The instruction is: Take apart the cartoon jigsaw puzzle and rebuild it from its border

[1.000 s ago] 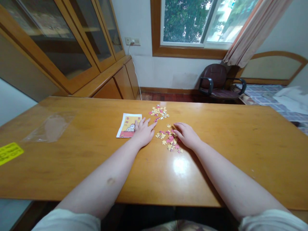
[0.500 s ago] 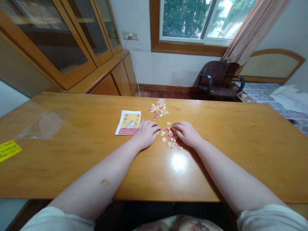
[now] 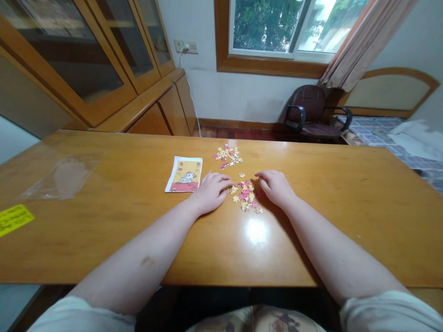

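Many puzzle pieces (image 3: 246, 195) lay mid-frame on the surface (image 3: 211, 253). At their left edge, the left hand (image 3: 210, 192) was half-curled, any hold unclear; to their right, the right hand (image 3: 276, 186) was loosely open, empty.

Puzzle pieces (image 3: 246, 195) lie right of the card (image 3: 187, 174), what seems a bag (image 3: 69, 175) to its left.

Pink and yellow puzzle pieces (image 3: 244, 196) lie loosely clustered.
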Tool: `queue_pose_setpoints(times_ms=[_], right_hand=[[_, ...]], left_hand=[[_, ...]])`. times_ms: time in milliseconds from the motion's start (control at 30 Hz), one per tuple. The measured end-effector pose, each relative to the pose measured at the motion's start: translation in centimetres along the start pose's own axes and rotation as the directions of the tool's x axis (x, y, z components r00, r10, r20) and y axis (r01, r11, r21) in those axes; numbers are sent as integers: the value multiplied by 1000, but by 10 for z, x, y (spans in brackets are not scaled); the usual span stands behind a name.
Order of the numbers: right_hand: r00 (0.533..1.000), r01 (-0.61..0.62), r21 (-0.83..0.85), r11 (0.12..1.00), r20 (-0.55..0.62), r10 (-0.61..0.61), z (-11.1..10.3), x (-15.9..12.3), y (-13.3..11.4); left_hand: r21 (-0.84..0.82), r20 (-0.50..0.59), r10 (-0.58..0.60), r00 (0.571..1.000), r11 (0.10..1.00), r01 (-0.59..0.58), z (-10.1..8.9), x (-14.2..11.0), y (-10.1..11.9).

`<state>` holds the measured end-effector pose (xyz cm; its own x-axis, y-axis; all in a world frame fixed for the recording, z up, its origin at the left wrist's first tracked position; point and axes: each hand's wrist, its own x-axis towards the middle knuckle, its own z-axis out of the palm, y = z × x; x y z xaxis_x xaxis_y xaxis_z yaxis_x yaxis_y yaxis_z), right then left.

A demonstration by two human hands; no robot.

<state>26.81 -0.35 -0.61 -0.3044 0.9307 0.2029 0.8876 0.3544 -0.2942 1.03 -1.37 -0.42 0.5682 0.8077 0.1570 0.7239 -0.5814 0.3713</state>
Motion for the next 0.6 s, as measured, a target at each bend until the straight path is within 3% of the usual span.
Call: queue_pose_setpoints(times_ms=[200, 433, 600], right_hand=[[985, 135, -24, 991, 110, -131, 2, 1, 2], [993, 83, -25, 996, 84, -80, 7, 0, 4], [973, 199, 4, 980, 119, -198, 5, -4, -4]], left_hand=[[14, 48, 14, 999, 1000, -15, 2, 0, 0], [-11, 51, 82, 995, 997, -82, -4, 0, 0], [10, 74, 94, 993, 995, -95, -5, -2, 1]])
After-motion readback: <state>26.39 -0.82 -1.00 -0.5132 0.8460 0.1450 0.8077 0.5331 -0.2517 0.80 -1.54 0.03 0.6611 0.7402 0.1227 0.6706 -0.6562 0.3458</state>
